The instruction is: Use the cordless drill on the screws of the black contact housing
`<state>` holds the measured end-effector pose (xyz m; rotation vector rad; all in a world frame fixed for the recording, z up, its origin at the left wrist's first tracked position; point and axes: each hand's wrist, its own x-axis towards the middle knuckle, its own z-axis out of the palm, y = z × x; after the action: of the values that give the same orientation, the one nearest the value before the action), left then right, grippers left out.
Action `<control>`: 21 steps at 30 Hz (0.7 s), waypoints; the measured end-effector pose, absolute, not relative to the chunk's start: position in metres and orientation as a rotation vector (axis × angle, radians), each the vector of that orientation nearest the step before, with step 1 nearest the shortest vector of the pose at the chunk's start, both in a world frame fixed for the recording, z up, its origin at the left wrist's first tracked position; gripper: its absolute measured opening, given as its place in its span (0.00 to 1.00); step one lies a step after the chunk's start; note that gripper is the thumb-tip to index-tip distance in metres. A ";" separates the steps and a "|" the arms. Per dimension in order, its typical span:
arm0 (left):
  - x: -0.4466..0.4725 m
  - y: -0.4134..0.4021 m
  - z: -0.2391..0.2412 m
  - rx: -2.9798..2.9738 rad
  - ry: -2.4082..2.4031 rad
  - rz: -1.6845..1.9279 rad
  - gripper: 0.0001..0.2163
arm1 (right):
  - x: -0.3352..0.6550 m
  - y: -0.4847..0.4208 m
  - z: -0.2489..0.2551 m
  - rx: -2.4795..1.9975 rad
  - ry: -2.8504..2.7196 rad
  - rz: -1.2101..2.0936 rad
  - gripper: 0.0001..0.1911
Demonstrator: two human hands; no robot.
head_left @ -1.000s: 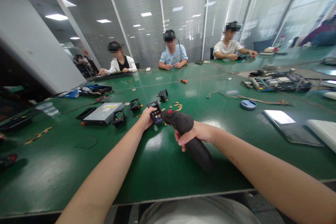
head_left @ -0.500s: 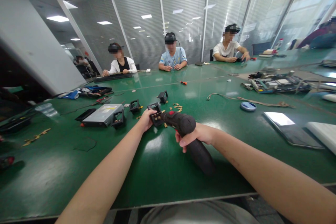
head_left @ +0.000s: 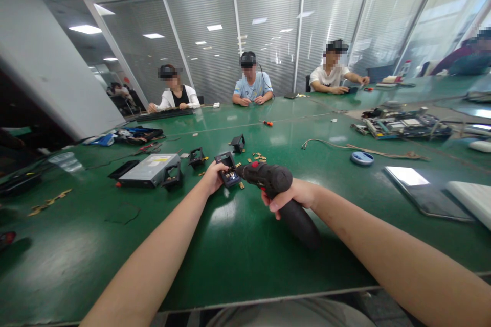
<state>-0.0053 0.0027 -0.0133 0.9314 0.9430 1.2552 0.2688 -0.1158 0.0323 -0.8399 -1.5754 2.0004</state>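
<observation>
My left hand (head_left: 213,176) grips a black plastic frame (head_left: 231,178) with small brass-coloured pieces inside, tilted above the green table. My right hand (head_left: 286,196) is wrapped around the handle of a black cordless drill (head_left: 268,176) with red accents. The drill's front end points left at the frame; whether its tip touches is too small to tell. Small brass-coloured pieces (head_left: 259,157) lie scattered just behind the drill. Similar black frames stand nearby: one behind (head_left: 238,142), one to the left (head_left: 196,157), and another frame (head_left: 172,176) against a silver disc drive (head_left: 148,169).
Brass strips (head_left: 49,202) and a clear plastic cup (head_left: 67,162) lie at left. To the right are a blue round lid (head_left: 362,158), a flat glossy device (head_left: 425,191), a cable (head_left: 356,148) and a circuit board (head_left: 402,125). Three people sit across the table (head_left: 230,265).
The drill and my right hand have shifted slightly right. The frame in my left hand has turned a little, showing more of its inside.
</observation>
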 end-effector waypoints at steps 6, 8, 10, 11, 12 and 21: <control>-0.005 0.002 -0.013 0.921 0.969 1.256 0.22 | 0.265 -0.118 0.032 -0.810 -1.612 1.990 0.17; -0.004 0.002 -0.012 0.919 0.978 1.263 0.21 | 0.265 -0.118 0.034 -0.801 -1.636 1.997 0.17; -0.003 0.002 -0.012 0.915 0.980 1.264 0.21 | 0.265 -0.119 0.035 -0.787 -1.645 2.000 0.16; -0.004 0.002 -0.012 0.911 0.979 1.262 0.21 | 0.265 -0.119 0.035 -0.779 -1.646 2.001 0.16; -0.004 0.003 -0.012 0.906 0.977 1.259 0.21 | 0.265 -0.118 0.035 -0.774 -1.646 2.003 0.16; -0.005 0.002 -0.011 0.874 0.963 1.241 0.23 | 0.266 -0.116 0.033 -0.792 -1.623 2.033 0.16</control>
<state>-0.0049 0.0023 -0.0111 0.8741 0.9628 1.2408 0.2662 -0.1161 0.0335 -0.7922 -1.6227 2.0328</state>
